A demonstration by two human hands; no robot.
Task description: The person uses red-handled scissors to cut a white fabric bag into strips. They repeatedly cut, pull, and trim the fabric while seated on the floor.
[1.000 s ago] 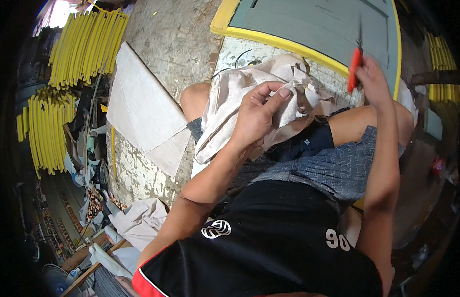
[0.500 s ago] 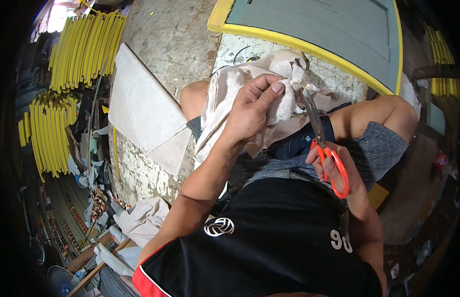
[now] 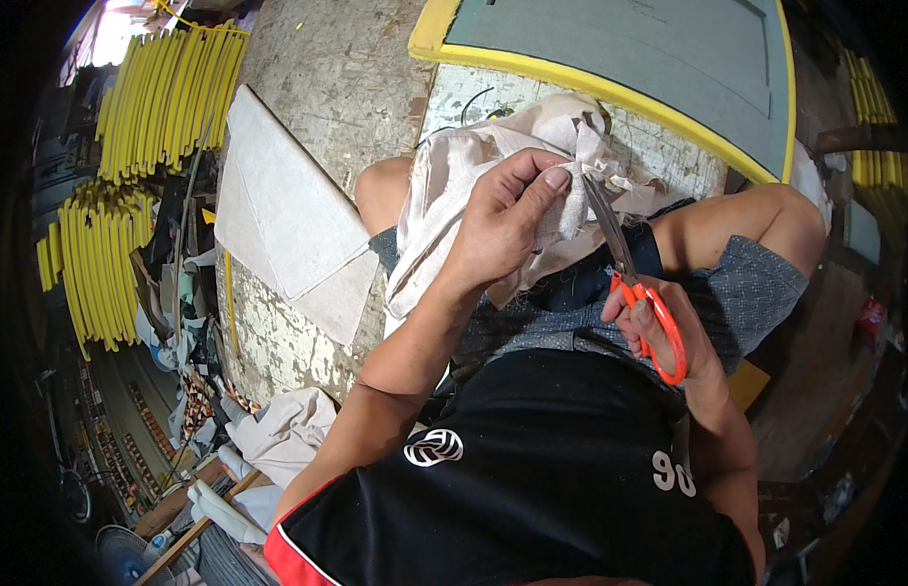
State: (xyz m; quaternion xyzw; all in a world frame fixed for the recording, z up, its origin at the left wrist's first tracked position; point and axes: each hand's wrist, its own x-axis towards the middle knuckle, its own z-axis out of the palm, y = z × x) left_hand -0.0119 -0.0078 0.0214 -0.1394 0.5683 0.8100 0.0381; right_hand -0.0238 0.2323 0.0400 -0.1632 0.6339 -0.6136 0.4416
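A crumpled off-white cloth with frayed edges lies across my lap and the worn board. Thumb and fingers of my left hand pinch the cloth near its upper edge. My right hand grips the orange handles of a pair of scissors. The metal blades point up and left, their tips at the cloth just right of my left fingertips. Whether the blade tips lie around the cloth or only against it, I cannot tell.
A folded off-white sheet lies on the peeling board at left. A grey panel with a yellow frame stands beyond my lap. Bundles of yellow strips hang at far left. Another crumpled cloth lies at lower left.
The scissors have shifted slightly left, bringing their tips closer to my left fingertips. My left hand still pinches the cloth in nearly the same place.
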